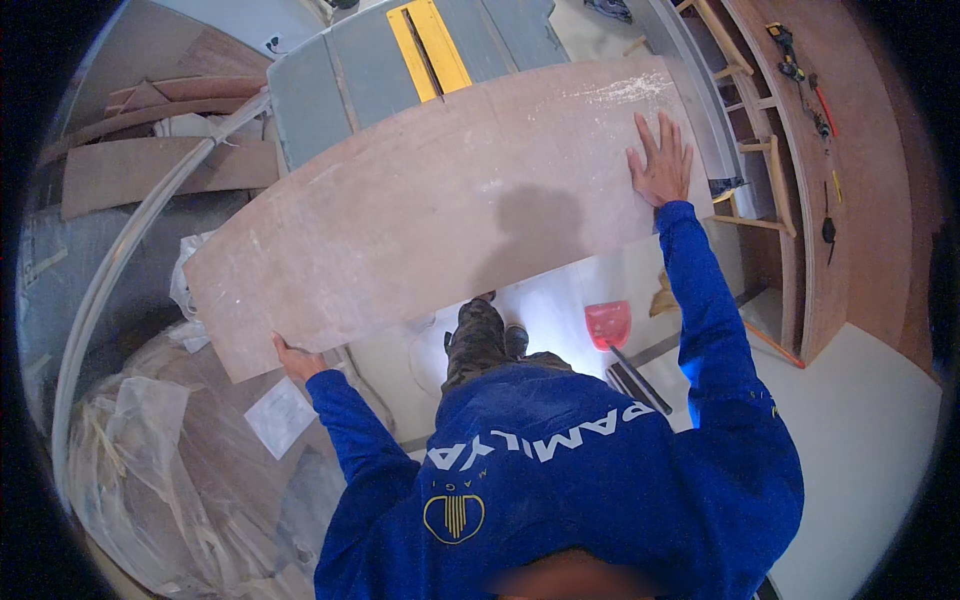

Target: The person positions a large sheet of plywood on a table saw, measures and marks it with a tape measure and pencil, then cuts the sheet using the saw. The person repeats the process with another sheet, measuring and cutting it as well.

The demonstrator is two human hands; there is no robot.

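A wide reddish-brown plywood board [400, 215] stretches across in front of me. Its far part rests on a grey table saw [310, 95], against the yellow throat plate [405, 60] with its dark slot. At the board's near left corner, my left hand [297, 362] grips the edge, thumb on top and the other fingers hidden beneath. My right hand [663, 162] lies flat on the board's right end, fingers spread. Close to that end runs a long grey metal rail [690, 70]. Whitish scuffs mark the board near its far right corner.
A red dustpan [608, 325] lies on the floor by my feet. Plastic-wrapped material [150, 450] is heaped at the left, below curved wood offcuts [170, 165]. On the right, a wooden bench [860, 200] bears a cordless drill [785, 50]; wooden frames [765, 165] stand beside it.
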